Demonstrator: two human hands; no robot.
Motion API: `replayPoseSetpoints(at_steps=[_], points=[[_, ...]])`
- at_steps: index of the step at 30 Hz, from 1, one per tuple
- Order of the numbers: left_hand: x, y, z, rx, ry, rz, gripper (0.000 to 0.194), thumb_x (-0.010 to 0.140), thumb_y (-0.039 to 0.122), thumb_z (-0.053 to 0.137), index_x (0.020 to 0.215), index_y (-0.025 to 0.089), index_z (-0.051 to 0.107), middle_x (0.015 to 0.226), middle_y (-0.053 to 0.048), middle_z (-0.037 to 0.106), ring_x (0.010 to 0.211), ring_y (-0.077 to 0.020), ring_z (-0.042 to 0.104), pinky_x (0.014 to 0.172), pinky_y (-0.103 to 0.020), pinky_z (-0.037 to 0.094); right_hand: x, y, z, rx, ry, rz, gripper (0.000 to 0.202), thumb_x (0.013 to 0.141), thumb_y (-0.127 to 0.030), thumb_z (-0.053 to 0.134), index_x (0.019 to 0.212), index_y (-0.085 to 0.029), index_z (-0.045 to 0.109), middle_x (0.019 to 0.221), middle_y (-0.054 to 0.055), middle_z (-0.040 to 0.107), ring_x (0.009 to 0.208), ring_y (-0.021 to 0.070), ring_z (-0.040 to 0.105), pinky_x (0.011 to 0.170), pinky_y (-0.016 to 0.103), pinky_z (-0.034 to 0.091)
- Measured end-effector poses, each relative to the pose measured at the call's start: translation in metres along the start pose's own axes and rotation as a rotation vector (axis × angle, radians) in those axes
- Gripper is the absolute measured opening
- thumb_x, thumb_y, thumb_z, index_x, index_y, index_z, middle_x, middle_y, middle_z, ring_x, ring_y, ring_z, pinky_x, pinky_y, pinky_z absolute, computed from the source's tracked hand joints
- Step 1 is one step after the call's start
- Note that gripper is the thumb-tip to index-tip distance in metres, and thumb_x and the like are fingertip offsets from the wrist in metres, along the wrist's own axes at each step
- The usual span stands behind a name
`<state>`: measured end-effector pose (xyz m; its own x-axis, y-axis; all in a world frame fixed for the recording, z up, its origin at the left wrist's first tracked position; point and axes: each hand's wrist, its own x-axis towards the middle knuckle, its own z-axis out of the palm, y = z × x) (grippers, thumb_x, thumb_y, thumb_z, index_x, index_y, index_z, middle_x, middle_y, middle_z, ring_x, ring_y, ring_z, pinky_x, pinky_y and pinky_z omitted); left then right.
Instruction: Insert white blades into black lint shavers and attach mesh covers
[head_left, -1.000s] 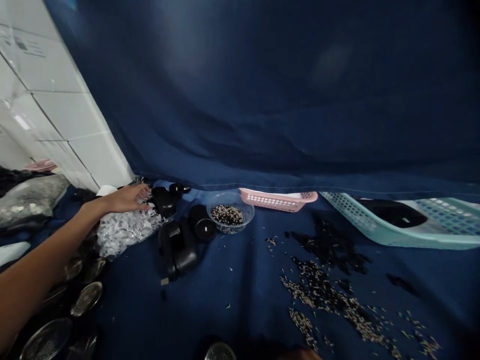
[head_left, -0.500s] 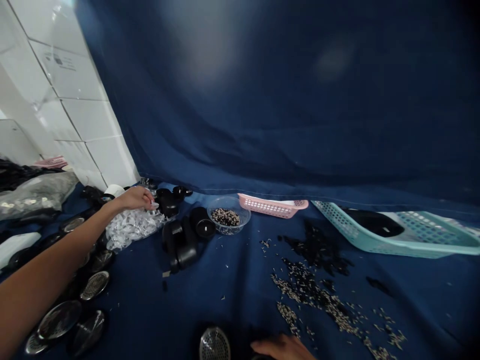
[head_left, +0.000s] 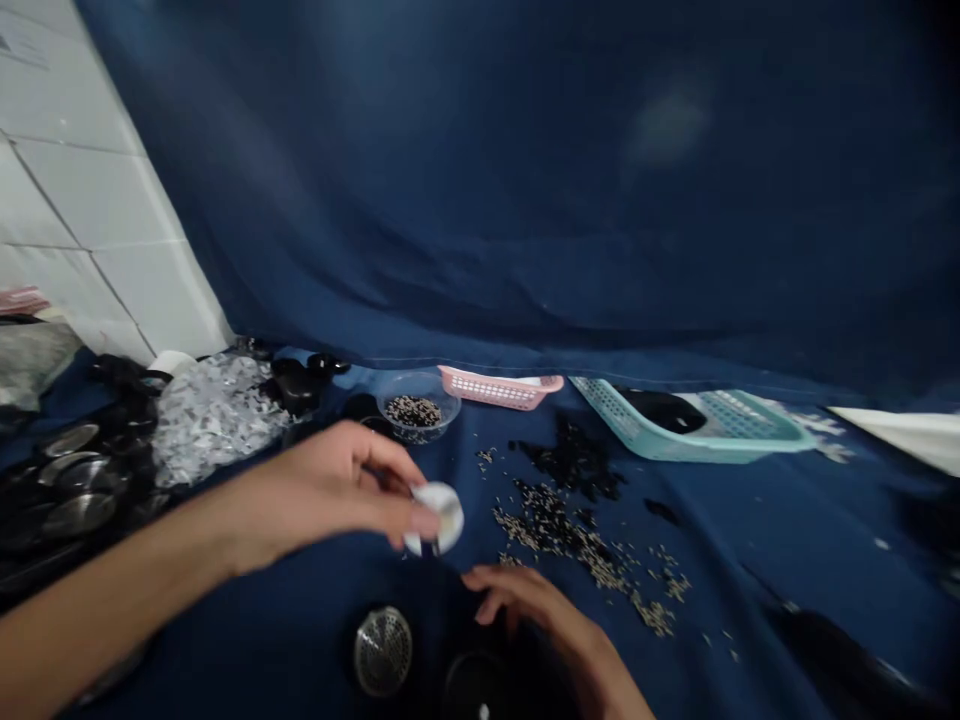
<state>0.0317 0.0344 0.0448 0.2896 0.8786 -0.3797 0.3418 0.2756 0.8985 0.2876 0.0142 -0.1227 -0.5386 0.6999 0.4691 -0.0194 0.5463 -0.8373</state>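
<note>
Between the thumb and fingers of my left hand (head_left: 330, 495) is a small round white disc (head_left: 448, 515), held over the middle of the blue cloth. My right hand (head_left: 544, 610) curves around the side of a black round part (head_left: 480, 685) at the bottom edge; the part is dark and partly cut off. Just left of that part lies an oval perforated metal plate (head_left: 383, 650). A heap of clear plastic pieces (head_left: 214, 415) sits at the left, behind my left forearm.
A clear bowl (head_left: 420, 410) of small screws stands near the hanging blue cloth (head_left: 525, 200). Beside it are a pink basket (head_left: 499, 390) and a teal basket (head_left: 675, 445). Scattered screws (head_left: 592, 550) and black pieces (head_left: 574, 460) lie right of centre. Metal plates (head_left: 79, 510) pile up at the left.
My left hand has come from the clear pieces to the middle, now with the white disc. More of my right hand and the black part shows. The view has shifted right.
</note>
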Motion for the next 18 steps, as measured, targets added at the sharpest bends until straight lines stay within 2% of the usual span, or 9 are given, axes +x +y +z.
replayPoseSetpoints(at_steps=[1,3,6,8,11,14,18], points=[[-0.003,-0.005,0.017,-0.028,-0.053,-0.055,0.030,0.064,0.030,0.087,0.085,0.013,0.076,0.070,0.003,0.071,0.066,-0.0084,0.061,0.065,-0.020,0.045,0.002,-0.010,-0.004,-0.004,0.046,0.049,0.084,0.071,-0.072,0.076,0.143,-0.033,0.055,0.120,0.010,0.069,0.088,0.0264,0.073,0.071,0.035,0.062],[-0.007,-0.013,0.040,-0.065,-0.118,-0.128,0.033,0.058,0.031,0.091,0.080,0.015,0.074,0.062,0.006,0.064,0.058,-0.0068,0.055,0.055,-0.019,0.035,0.004,-0.032,-0.009,-0.087,0.074,0.044,0.086,0.073,-0.064,0.079,0.147,-0.031,0.050,0.130,0.013,0.064,0.090,0.0247,0.073,0.071,0.033,0.061],[-0.006,-0.022,0.056,-0.195,-0.164,-0.132,0.032,0.060,0.031,0.091,0.081,0.015,0.073,0.066,0.004,0.067,0.060,-0.0080,0.057,0.058,-0.021,0.038,0.006,-0.062,-0.010,-0.334,0.146,0.039,0.088,0.067,-0.051,0.091,0.144,-0.038,0.051,0.138,0.008,0.060,0.112,0.0268,0.069,0.093,0.036,0.061],[-0.002,-0.027,0.060,-0.254,-0.164,-0.090,0.028,0.062,0.026,0.090,0.083,0.015,0.074,0.071,0.004,0.068,0.063,-0.0090,0.059,0.063,-0.023,0.042,0.007,-0.072,-0.007,-0.386,0.143,0.017,0.082,0.068,-0.042,0.092,0.141,-0.039,0.054,0.133,0.004,0.065,0.116,0.0241,0.069,0.095,0.031,0.061],[0.004,-0.035,0.064,-0.260,-0.154,-0.067,0.030,0.063,0.024,0.089,0.088,0.015,0.076,0.079,0.001,0.070,0.065,-0.0103,0.061,0.066,-0.024,0.045,0.007,-0.072,-0.002,-0.385,0.167,-0.023,0.066,0.076,-0.032,0.088,0.135,-0.034,0.059,0.117,0.001,0.071,0.104,0.0170,0.073,0.090,0.021,0.062],[0.008,-0.041,0.068,-0.253,-0.128,-0.075,0.035,0.062,0.028,0.089,0.091,0.014,0.074,0.079,0.001,0.070,0.067,-0.0123,0.062,0.068,-0.026,0.046,0.006,-0.066,-0.001,-0.439,0.247,-0.084,0.061,0.079,-0.030,0.086,0.134,-0.027,0.060,0.116,0.003,0.070,0.102,0.0147,0.074,0.092,0.018,0.060],[0.011,-0.042,0.076,-0.233,-0.107,-0.065,0.032,0.066,0.032,0.087,0.090,0.015,0.073,0.074,0.001,0.069,0.066,-0.0128,0.060,0.073,-0.028,0.046,0.003,-0.063,-0.003,-0.555,0.267,-0.192,0.054,0.084,-0.022,0.081,0.133,-0.021,0.061,0.116,0.006,0.070,0.103,0.0138,0.072,0.094,0.018,0.058]])
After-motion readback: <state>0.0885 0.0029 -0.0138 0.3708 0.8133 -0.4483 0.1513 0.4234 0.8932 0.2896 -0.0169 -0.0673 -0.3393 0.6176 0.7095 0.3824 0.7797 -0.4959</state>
